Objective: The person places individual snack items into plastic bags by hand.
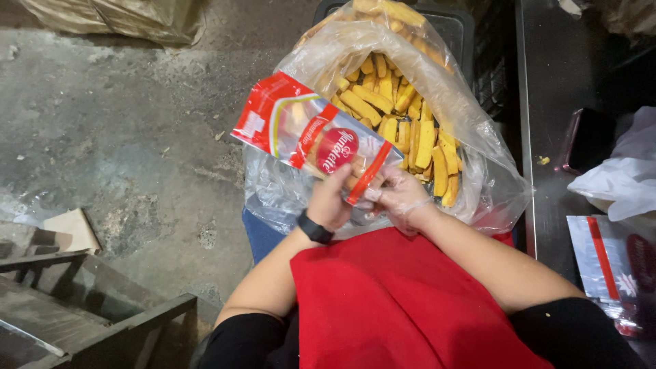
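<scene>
Holding item, left hand [330, 201]: a red-and-clear printed snack packet [316, 137], flat, tilted, its open end toward the person, its far end up and to the left; left fingers clenched around the packet's near edge, thumb on top; a black wristband [314, 227] on that wrist.

Right hand [400, 198]: covered by a thin clear glove, set at the packet's mouth just beside the left hand; fingers curled against the packet's lower corner, apparently pinching it, though the glove and the plastic blur the exact grip.

Contents of packet: pale yellow-brown pieces show through the clear window; count not legible.

Behind and under the packet: a large clear plastic bag [478, 143], mouth open, filled with yellow finger-shaped biscuit sticks [410, 123]; the bag rests in a dark crate [458, 27] directly before the person's knees.

Worn: a red apron [403, 307] across the lap; black sleeves at both upper arms.

Right side: a dark metal bench [553, 82]; on it an empty packet of the same kind [605, 263] lying flat, a crumpled white plastic bag [622, 171], and a dark flat object [588, 140], unidentified.

Left side: a stained concrete floor [123, 123]; a grey wooden pallet [75, 301] at the lower corner; a scrap of cardboard [72, 229] beside it.
</scene>
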